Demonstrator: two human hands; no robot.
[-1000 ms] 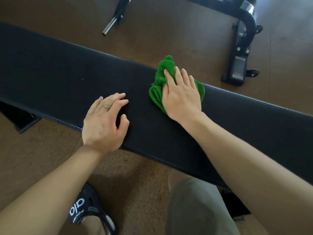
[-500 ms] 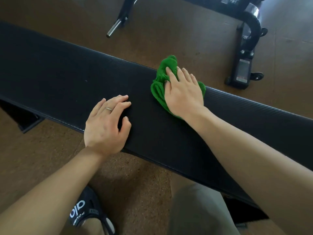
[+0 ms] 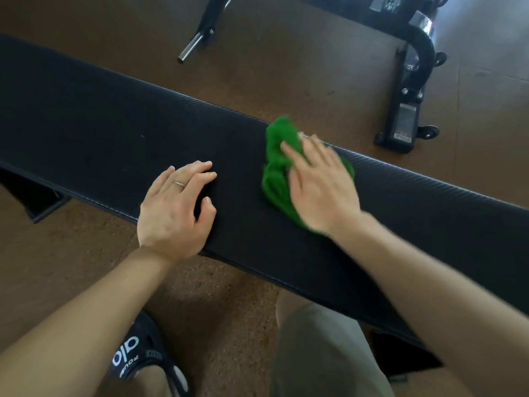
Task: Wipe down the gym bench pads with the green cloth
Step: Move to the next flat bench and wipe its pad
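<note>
Right hand (image 3: 323, 187) now motion-blurred, flat fingers pressing the green cloth (image 3: 279, 167) slightly nearer on the black bench pad (image 3: 100, 133), left hand (image 3: 174, 213) unmoved, loosely spread, brown floor (image 3: 286, 67), black machine base (image 3: 406, 118) far right.

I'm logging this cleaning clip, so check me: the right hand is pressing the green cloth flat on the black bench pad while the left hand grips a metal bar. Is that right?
Not quite. In the head view, the left hand holds no bar; it rests on the black bench pad, fingers loosely bent. The metal bar lies untouched on the floor beyond the bench. The rest stands: the right hand presses the green cloth flat on the pad.
</note>
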